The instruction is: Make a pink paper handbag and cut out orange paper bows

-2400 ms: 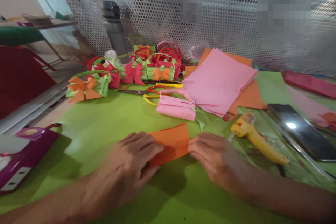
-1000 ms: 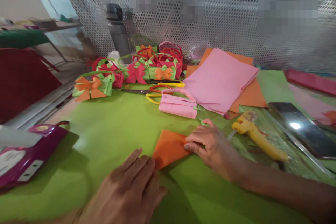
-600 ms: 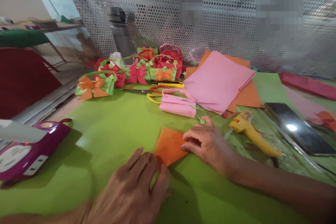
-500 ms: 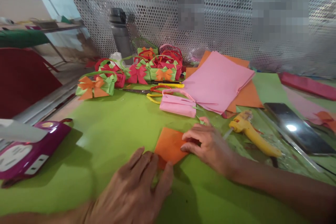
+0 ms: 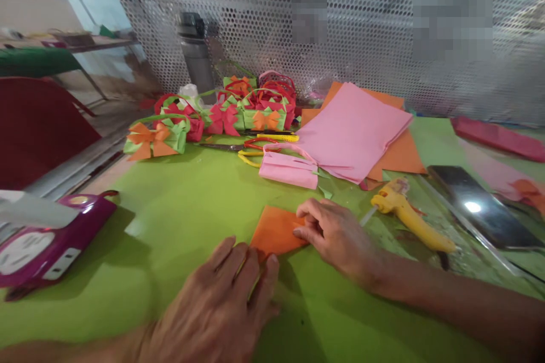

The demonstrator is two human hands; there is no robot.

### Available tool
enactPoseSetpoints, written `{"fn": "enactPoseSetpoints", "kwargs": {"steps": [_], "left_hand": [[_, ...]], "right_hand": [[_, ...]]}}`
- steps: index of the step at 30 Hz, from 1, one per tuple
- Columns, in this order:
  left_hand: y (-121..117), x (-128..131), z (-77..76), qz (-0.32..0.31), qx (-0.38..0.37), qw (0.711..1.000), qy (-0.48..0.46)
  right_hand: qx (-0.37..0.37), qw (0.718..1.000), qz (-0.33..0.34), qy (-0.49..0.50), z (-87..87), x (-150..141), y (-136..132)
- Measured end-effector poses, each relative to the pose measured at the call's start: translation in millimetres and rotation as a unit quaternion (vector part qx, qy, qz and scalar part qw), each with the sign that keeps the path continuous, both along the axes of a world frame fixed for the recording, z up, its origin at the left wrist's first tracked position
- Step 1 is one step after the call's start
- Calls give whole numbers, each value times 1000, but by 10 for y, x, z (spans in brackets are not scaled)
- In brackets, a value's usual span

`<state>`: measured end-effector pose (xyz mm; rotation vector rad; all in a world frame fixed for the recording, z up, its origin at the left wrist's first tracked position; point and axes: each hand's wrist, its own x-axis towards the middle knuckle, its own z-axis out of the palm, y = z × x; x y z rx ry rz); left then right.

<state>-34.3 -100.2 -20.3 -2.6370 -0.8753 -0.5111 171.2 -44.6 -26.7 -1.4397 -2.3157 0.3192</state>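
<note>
A small orange paper (image 5: 276, 231) lies on the green tabletop between my hands, its near edge partly hidden by my fingers. My left hand (image 5: 225, 289) is open, palm down, with index finger and thumb tips touching the paper's lower left part. From the other side, my right hand (image 5: 336, 235) pinches the paper's right edge between thumb and curled fingers. Just beyond it are a pink paper bag (image 5: 288, 170) with a handle and a scrap of green paper (image 5: 326, 193).
Scissors (image 5: 227, 148) and a yellow cutter (image 5: 279, 137) lie before several small paper bags with bows (image 5: 153, 139). Pink sheets (image 5: 353, 130) are stacked behind. On the right are a yellow glue gun (image 5: 411, 215) and a phone (image 5: 481, 207); a purple power strip (image 5: 63, 238) sits left.
The near corner of the orange paper no longer shows below my left fingers. My left thumb has shifted slightly up, and my right fingers have curled in more.
</note>
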Motion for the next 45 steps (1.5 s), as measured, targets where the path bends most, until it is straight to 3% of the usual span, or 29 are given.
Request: {"fn": "enactPoseSetpoints", "kwargs": {"steps": [7,11,15,18,24,28,33,37,45], "left_hand": [[62,31,68,-12,-34,999,-18],[83,35,76,-4,-73,997,-25],[131,7,78,-1,-75,997,-16],[194,-55,90,-5,-71,997,-28],[318,-167,161,37,-94,995,-27],[370,-160,123,-41,-75,994,-65],[330,-63,40,-108,-75,990,-49],[312,10,59,-85,-114,989,-34],[393,47,58,25,-237,967,-86]], "right_hand": [[-51,996,-20,70,20,32,35],[-109,985,9,136,118,99,68],[-161,980,38,108,226,131,41],[-128,987,79,58,234,134,-1],[-75,984,99,126,142,224,48],[-22,986,131,97,117,264,82],[62,988,134,-54,185,213,-80],[83,979,147,-114,244,153,-244],[-16,991,126,-32,105,110,-188]]}}
